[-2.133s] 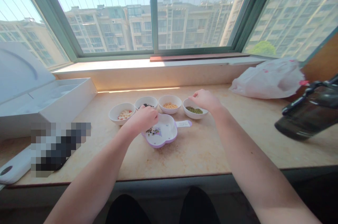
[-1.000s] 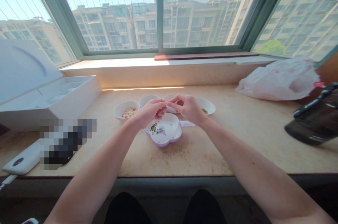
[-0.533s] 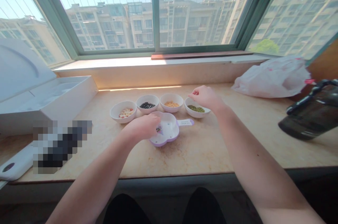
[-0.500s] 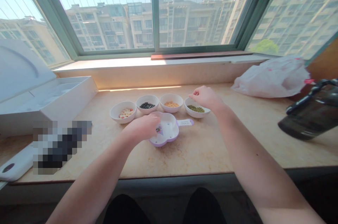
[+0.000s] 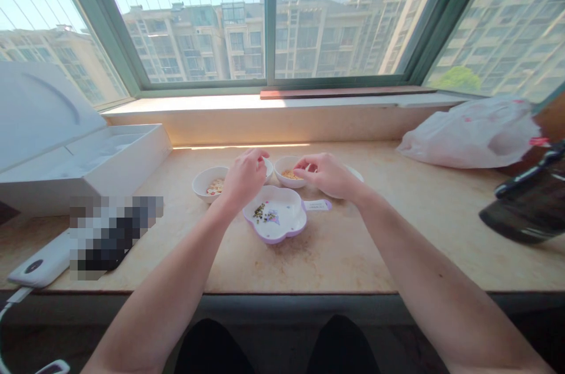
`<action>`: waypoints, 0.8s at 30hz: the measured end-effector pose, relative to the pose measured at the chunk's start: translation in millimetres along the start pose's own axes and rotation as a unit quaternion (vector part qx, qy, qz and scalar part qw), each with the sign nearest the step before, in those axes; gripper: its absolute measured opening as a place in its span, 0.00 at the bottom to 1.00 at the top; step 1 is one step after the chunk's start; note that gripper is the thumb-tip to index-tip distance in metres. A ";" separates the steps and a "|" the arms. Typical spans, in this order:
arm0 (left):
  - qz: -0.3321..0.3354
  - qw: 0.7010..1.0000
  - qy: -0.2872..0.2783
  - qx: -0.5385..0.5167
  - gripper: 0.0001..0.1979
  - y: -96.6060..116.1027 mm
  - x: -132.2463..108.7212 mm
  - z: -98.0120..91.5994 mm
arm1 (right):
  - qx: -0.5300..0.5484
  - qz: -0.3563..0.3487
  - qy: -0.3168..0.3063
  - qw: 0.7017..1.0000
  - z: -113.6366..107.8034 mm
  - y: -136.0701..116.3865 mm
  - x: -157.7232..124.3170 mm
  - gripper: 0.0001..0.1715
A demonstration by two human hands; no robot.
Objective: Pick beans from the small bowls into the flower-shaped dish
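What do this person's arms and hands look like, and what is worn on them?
The left hand and right hand are bare, without gloves. The left forearm and right forearm show no sleeve, watch or bracelet. Any rings would be too small to tell. The only clothing in view is dark clothing on the knees.

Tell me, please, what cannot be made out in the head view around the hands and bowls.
Head view:
Bowl behind the left hand: contents hidden by that hand.
Rightmost bowl: contents hidden by the right hand.
Seeds on the lilac-rimmed dish: too small to identify.
Object left of the dish: pixelated.
Dark jug: cut off by the right edge.
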State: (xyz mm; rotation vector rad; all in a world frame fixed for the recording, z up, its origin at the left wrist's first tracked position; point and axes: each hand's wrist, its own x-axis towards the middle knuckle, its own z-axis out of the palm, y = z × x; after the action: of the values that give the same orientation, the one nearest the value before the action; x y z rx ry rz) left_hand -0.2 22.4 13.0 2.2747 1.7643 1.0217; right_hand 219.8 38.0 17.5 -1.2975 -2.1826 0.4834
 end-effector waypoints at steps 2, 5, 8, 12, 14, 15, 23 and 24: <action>-0.015 1.000 0.022 -0.015 0.16 -2.4 2.3 0.4 | 0.116 -0.061 -0.122 0.984 22.1 -18.8 -6.8 0.12; -0.021 0.999 0.026 -0.031 0.15 -3.9 3.8 1.1 | 0.189 -0.082 -0.260 0.943 52.5 -33.5 -12.7 0.10; -0.022 0.999 0.014 -0.043 0.15 -4.0 3.5 2.8 | 0.205 -0.047 -0.316 0.925 70.3 -33.3 -11.4 0.14; -0.017 0.999 0.001 -0.049 0.15 -4.4 2.4 5.8 | 0.184 -0.027 -0.329 0.926 75.3 -26.9 -4.5 0.20; -0.012 0.999 -0.003 -0.053 0.15 -4.7 2.0 6.8 | 0.147 -0.044 -0.305 0.940 73.9 -25.3 -1.3 0.20; -0.010 0.998 -0.004 -0.055 0.15 -4.9 1.9 7.1 | 0.132 -0.055 -0.287 0.947 73.0 -24.9 -0.1 0.20; 0.001 0.998 0.001 -0.062 0.14 -3.9 1.7 7.7 | 0.139 -0.085 -0.207 0.965 78.9 -31.6 2.2 0.21; 0.001 0.998 0.003 -0.062 0.14 -3.4 1.5 7.7 | 0.152 -0.080 -0.234 0.957 81.3 -32.8 2.2 0.21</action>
State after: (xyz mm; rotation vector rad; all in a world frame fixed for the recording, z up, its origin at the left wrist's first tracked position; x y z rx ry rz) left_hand 1.4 27.4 6.2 2.2024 1.6522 1.1067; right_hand 146.1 22.4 -27.4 -0.8946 -2.4351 1.1028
